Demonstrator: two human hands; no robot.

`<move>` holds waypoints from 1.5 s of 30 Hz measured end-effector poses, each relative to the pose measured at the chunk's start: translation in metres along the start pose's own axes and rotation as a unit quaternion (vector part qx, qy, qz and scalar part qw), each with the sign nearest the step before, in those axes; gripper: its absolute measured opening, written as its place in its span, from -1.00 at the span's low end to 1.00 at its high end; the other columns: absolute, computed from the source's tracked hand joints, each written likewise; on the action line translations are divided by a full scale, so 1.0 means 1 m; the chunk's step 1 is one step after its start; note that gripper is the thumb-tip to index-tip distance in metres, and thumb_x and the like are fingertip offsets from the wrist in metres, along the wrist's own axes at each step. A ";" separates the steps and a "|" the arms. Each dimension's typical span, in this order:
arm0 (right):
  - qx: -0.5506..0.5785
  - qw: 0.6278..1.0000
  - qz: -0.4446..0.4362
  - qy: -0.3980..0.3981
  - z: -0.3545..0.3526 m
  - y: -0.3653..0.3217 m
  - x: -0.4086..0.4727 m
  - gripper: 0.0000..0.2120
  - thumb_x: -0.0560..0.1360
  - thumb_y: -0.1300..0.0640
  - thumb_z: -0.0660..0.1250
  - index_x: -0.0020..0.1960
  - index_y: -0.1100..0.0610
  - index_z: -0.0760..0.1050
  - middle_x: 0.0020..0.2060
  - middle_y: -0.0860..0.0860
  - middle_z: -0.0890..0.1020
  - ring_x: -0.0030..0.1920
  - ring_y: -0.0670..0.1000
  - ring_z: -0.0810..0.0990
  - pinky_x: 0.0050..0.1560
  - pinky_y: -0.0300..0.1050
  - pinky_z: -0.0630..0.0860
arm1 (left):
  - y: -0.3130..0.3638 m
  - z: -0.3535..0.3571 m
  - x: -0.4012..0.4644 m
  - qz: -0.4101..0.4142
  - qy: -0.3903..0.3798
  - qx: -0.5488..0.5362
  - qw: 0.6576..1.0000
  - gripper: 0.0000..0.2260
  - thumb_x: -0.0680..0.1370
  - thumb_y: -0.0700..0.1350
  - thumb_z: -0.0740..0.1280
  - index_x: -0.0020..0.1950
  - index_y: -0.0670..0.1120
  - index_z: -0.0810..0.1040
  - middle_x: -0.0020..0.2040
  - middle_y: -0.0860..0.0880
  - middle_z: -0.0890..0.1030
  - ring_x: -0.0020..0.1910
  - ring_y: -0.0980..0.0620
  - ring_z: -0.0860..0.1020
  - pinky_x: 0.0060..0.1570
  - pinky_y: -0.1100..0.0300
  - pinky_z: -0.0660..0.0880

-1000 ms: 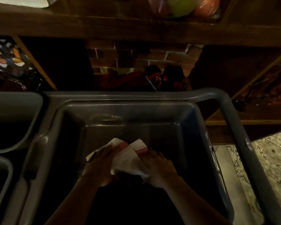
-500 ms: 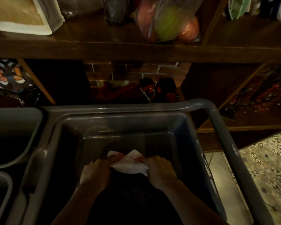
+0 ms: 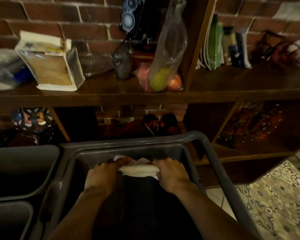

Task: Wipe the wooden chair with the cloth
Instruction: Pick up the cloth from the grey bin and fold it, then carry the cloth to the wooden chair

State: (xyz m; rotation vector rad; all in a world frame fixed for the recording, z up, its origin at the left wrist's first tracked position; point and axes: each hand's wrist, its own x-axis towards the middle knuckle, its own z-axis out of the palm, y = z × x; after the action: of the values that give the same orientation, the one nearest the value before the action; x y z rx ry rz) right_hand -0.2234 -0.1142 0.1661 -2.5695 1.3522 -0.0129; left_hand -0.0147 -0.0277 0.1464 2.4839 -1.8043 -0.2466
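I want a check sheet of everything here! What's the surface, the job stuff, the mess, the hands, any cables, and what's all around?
Surface: grey plastic tub, dark inside; the hands work over it.
Job's things: cloth, white with red stripes, rolled tight between both hands. No wooden chair in view.
Clutter: bag of fruit, boxed package and books on the wooden shelf.
Grippers: left hand and right hand each grip one end of the cloth.
Cables: dark cord near the black gadget; too blurred to be sure.
Surroundings: brick wall behind, more grey bins at left, patterned floor tiles at right.
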 end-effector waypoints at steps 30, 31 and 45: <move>-0.053 0.948 0.096 0.299 -0.279 -0.067 -0.083 -0.79 0.52 0.10 0.38 0.13 -0.09 0.52 0.01 0.06 0.64 0.04 0.22 0.61 -0.11 0.06 0.49 | 0.050 -0.294 0.008 0.251 0.282 -0.028 0.926 -0.69 0.59 0.05 0.28 0.33 0.22 0.41 0.17 0.00 0.60 0.07 -0.18 0.60 -0.15 0.01 0.41; -0.059 0.946 0.105 0.301 -0.283 -0.062 -0.090 -0.79 0.53 0.11 0.37 0.14 -0.08 0.52 0.02 0.06 0.64 0.03 0.22 0.62 -0.12 0.06 0.49 | 0.061 -0.298 0.007 0.261 0.285 -0.031 0.922 -0.69 0.59 0.04 0.29 0.33 0.21 0.41 0.16 -0.01 0.60 0.07 -0.18 0.60 -0.15 0.01 0.42; -0.124 0.879 0.267 0.374 -0.319 0.083 -0.265 -0.73 0.50 0.03 0.40 0.19 -0.06 0.54 0.07 0.07 0.68 0.06 0.22 0.62 -0.10 0.03 0.52 | 0.299 -0.289 -0.041 0.437 0.294 -0.077 0.847 -0.73 0.58 -0.01 0.30 0.27 0.21 0.43 0.13 0.01 0.63 0.07 -0.20 0.62 -0.12 -0.01 0.50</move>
State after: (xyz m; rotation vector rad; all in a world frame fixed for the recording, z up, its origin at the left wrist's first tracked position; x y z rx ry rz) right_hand -0.4798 -0.0089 0.4859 -2.3525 2.4388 -0.8646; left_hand -0.2603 -0.0946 0.4776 1.1922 -2.2150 0.3662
